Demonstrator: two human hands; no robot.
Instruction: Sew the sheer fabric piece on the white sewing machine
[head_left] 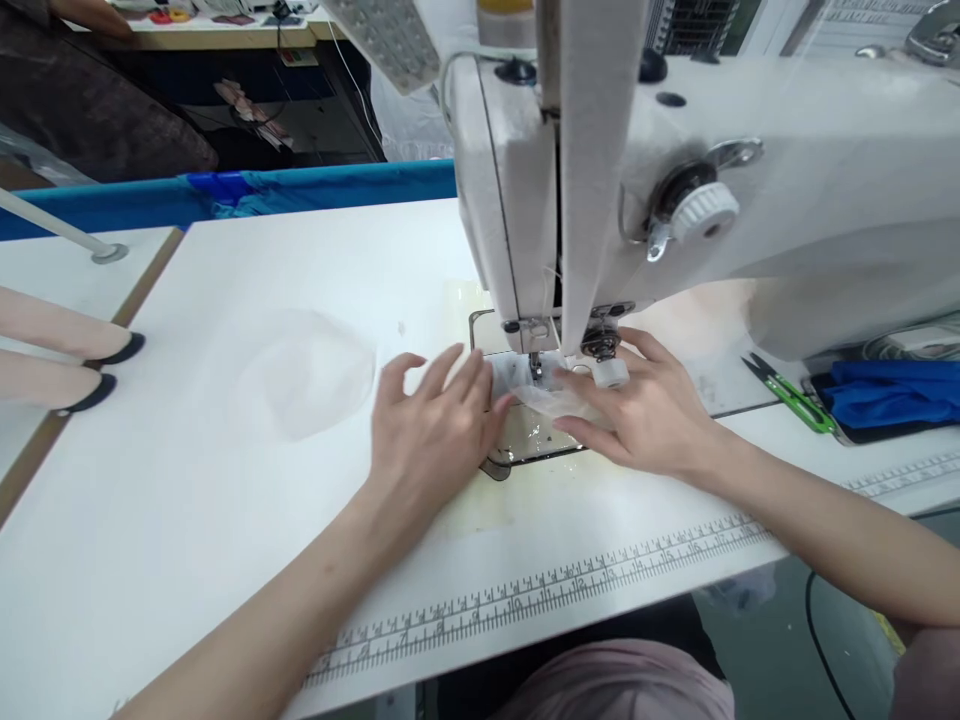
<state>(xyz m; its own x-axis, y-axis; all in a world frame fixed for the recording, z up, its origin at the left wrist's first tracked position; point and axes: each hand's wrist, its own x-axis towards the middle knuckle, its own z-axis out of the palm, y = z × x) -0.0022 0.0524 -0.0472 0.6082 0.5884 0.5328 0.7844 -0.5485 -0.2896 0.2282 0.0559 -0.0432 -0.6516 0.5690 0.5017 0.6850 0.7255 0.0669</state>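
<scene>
A small piece of white sheer fabric (559, 402) lies on the needle plate (536, 437), partly under the presser foot (535, 366) of a white sewing machine (517, 200). My left hand (431, 425) rests left of the foot, its fingers spread and bent, fingertips near the fabric's left side. To the right of the foot, my right hand (649, 410) lies over the fabric with index finger and thumb stretched out and apart. The machine's front parts hide some of that hand's fingertips.
A pale translucent piece (311, 375) lies on the white table (225, 520) at left. Green-handled scissors (791, 395) and blue cloth (896, 392) are at right. A printed ruler (547, 592) follows the front edge. Two pinkish black-tipped bars (60, 325) reach in from the left.
</scene>
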